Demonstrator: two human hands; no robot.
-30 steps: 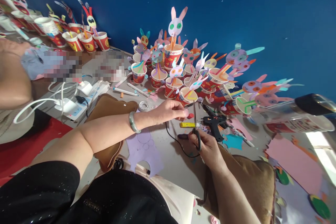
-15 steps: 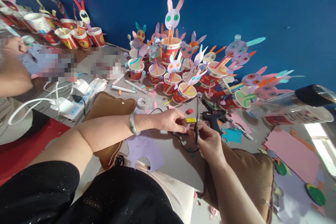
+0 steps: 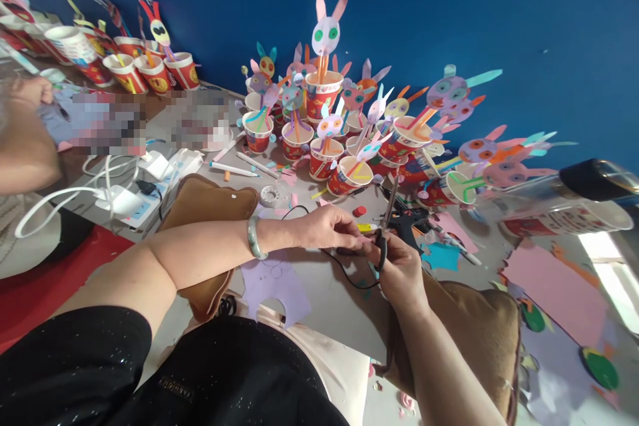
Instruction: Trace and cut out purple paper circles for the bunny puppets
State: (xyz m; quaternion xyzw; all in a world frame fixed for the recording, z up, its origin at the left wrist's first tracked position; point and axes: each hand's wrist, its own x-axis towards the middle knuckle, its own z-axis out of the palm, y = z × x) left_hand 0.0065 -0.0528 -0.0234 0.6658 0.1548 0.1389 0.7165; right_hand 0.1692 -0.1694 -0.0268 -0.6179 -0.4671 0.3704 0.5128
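My left hand (image 3: 327, 227) is closed in a pinch on a small piece of pink paper (image 3: 366, 239). Right beside it, my right hand (image 3: 401, 271) grips a pair of scissors (image 3: 388, 213) by the dark handles, blades pointing up and away. The right fingertips come close to the pink paper; whether they touch it I cannot tell. Behind the hands lie a yellow strip (image 3: 367, 227), a black glue gun (image 3: 407, 223) and a red cap (image 3: 359, 211). Lavender paper (image 3: 277, 283) with cut-outs lies below my left wrist.
Several red paper cups (image 3: 326, 158) with paper rabbit heads stand along the wall. A clear bottle (image 3: 529, 196) lies at right, near pink paper (image 3: 556, 286). Brown cushions (image 3: 464, 326) flank my arms. Left are a power strip (image 3: 144, 203) and a co-worker's hand (image 3: 32, 90).
The scissors have tilted to the right and no longer stand straight up. My left fingers have moved slightly right, nearer my right hand. The co-worker's arm has shifted a little.
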